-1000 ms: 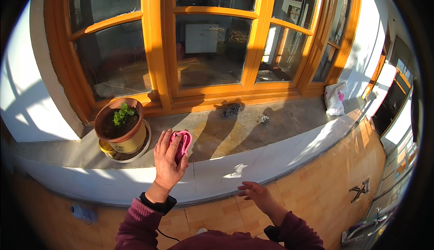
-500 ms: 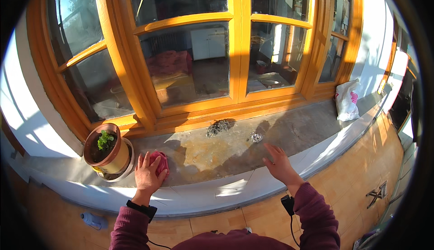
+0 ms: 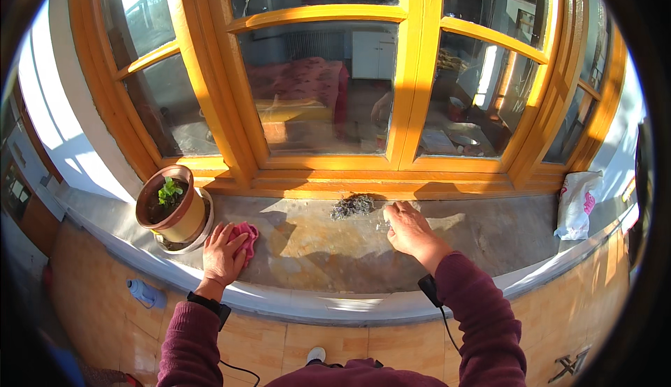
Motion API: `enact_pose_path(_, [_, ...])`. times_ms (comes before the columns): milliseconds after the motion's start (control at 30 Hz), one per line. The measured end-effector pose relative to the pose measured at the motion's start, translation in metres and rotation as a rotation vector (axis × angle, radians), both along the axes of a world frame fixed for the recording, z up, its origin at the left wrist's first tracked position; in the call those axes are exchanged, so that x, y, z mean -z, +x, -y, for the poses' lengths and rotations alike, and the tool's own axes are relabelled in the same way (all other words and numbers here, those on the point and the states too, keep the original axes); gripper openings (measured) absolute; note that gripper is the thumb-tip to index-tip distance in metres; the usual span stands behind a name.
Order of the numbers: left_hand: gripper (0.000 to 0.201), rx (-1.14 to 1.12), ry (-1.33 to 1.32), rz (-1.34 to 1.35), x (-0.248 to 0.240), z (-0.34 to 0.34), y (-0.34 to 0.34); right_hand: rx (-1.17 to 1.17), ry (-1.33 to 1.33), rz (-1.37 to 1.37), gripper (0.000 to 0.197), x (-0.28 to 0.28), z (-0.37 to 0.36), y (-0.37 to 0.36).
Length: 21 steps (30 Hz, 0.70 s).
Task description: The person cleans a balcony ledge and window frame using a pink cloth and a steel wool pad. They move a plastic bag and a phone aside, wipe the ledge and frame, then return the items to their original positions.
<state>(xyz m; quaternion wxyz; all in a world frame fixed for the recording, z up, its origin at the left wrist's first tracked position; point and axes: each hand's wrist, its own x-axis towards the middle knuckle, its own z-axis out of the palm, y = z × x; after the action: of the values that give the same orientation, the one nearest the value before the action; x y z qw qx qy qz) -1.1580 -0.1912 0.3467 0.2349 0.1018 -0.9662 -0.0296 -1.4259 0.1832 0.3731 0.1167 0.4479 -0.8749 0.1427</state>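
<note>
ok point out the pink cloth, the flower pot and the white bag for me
Pink cloth (image 3: 249, 239): head view, on its bunched upper side.
Flower pot (image 3: 183, 225): head view, on its pale outer wall.
White bag (image 3: 574, 212): head view, on its front, mid-height.

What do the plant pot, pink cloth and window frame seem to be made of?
Plant pot: perhaps glazed ceramic, possibly plastic; smooth, soft sheen.
Pink cloth: fabric, matte, bunched into soft folds.
Window frame: probably wood, glossy orange paint or varnish; visible joints, bright highlights.
</note>
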Motion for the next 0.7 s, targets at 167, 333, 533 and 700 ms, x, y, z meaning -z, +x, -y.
enact_pose_path(167, [0.043,-0.002,0.012,-0.009,0.002,0.004,0.000,-0.020,0.089,-0.160,0.042,-0.004,0.064,0.006])
enact_pose_path(333, [0.043,-0.010,0.043,-0.032,0.006,0.006,0.002,0.022,0.305,-0.186,0.021,-0.010,0.094,0.002])
enact_pose_path(533, [0.037,-0.006,0.027,-0.087,0.009,0.007,-0.001,-0.092,0.202,-0.204,0.015,-0.014,0.095,0.008])
enact_pose_path(700, [0.031,0.029,0.048,-0.110,0.011,0.007,-0.004,-0.071,-0.029,-0.189,0.027,-0.016,0.035,0.029])
